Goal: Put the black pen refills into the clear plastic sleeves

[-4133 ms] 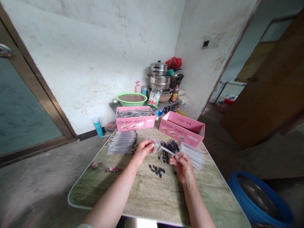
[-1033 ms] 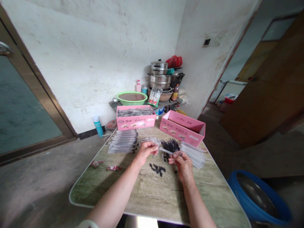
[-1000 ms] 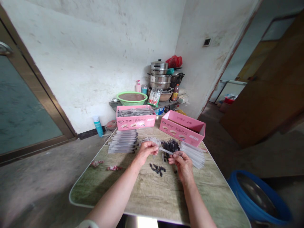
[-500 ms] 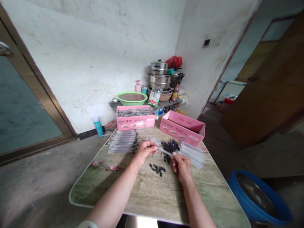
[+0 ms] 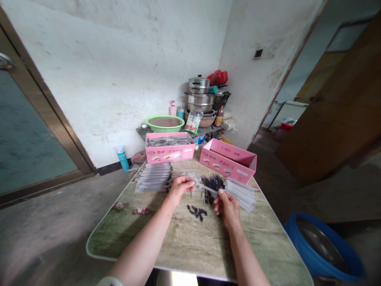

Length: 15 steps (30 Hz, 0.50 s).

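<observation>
A slim, pale translucent pen barrel (image 5: 207, 188) spans the space between my two hands above the table. My left hand (image 5: 179, 190) is closed in a pinch at its left end; any small part between those fingertips is too small to make out. With thumb and fingers, my right hand (image 5: 228, 207) grips the other end. Small black pieces (image 5: 197, 213) lie loose below and between the hands. Behind them are small whitish pieces (image 5: 190, 175), partly hidden by my left hand. To the right, pale barrels (image 5: 241, 194) lie side by side with black ends (image 5: 213, 182) pointing left.
Stacked pale pens (image 5: 154, 177) lie at the table's left. Behind stand a pink box (image 5: 170, 155) filled with similar pens and a second pink box (image 5: 228, 166). A green basin (image 5: 165, 129) and steel pots (image 5: 199, 101) are farther back. A blue tub (image 5: 323, 246) stands at the right.
My right hand has shifted very slightly to the right with the barrel's end, and my left fingertips slightly left. Everything else stays in place.
</observation>
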Tool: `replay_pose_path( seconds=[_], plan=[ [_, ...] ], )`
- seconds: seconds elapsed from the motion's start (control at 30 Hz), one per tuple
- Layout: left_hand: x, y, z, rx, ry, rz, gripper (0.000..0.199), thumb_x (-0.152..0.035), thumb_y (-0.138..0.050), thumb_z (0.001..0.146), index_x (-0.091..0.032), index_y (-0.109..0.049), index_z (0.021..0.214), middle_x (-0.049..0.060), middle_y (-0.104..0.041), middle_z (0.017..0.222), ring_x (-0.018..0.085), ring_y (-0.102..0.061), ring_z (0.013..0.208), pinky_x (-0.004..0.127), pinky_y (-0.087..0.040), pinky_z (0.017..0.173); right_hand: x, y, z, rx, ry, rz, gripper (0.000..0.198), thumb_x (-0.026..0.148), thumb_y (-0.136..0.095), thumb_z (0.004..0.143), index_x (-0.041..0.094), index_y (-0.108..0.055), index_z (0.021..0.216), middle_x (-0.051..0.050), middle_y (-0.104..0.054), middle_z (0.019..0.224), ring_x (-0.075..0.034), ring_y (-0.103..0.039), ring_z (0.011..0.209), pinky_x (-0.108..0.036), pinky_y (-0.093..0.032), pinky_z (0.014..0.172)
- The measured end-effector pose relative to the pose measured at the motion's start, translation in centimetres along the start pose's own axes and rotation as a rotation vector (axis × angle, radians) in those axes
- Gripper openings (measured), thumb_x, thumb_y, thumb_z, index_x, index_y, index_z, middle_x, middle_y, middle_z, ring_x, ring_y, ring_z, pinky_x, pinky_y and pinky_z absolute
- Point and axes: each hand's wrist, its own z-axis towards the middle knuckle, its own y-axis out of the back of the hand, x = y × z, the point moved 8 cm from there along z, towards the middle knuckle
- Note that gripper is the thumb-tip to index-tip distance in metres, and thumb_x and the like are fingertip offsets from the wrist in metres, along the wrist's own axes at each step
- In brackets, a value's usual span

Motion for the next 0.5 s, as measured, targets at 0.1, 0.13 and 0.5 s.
replay_pose_path(
  seconds=[0.1, 0.13, 0.5],
  plan=[
    [-0.05, 0.14, -0.03, -0.022, 0.004, 0.008, 0.034, -0.031, -0.088, 0.053, -0.010, -0.072, 0.074, 0.004, -0.068, 0.064, 0.013, -0.061, 0.057, 0.025, -0.050, 0.059, 0.14, -0.34, 0.04, 0.035, 0.014, 0.052, 0.037, 0.042, -0.084, 0.063, 0.017, -0.067, 0.084, -0.002, -0.069, 0.062, -0.014, -0.061, 0.044, -0.022, -0.049, 0.039],
    [-0.08, 0.08, -0.05, -0.018, 0.004, 0.016, 0.034, -0.031, -0.089, 0.053, -0.010, -0.072, 0.074, 0.004, -0.068, 0.063, 0.013, -0.061, 0.057, 0.025, -0.050, 0.059, 0.09, -0.33, 0.04, 0.037, 0.012, 0.053, 0.035, 0.042, -0.084, 0.064, 0.017, -0.066, 0.081, -0.001, -0.069, 0.061, -0.013, -0.060, 0.042, -0.022, -0.048, 0.038],
    [-0.12, -0.18, -0.07, 0.007, -0.004, 0.041, 0.032, -0.031, -0.088, 0.054, -0.010, -0.072, 0.074, 0.003, -0.067, 0.061, 0.012, -0.060, 0.055, 0.025, -0.050, 0.058, 0.17, -0.10, 0.02, 0.008, 0.006, 0.062, 0.034, 0.044, -0.082, 0.067, 0.017, -0.064, 0.073, 0.000, -0.064, 0.053, -0.012, -0.055, 0.036, -0.020, -0.043, 0.033]
  ],
)
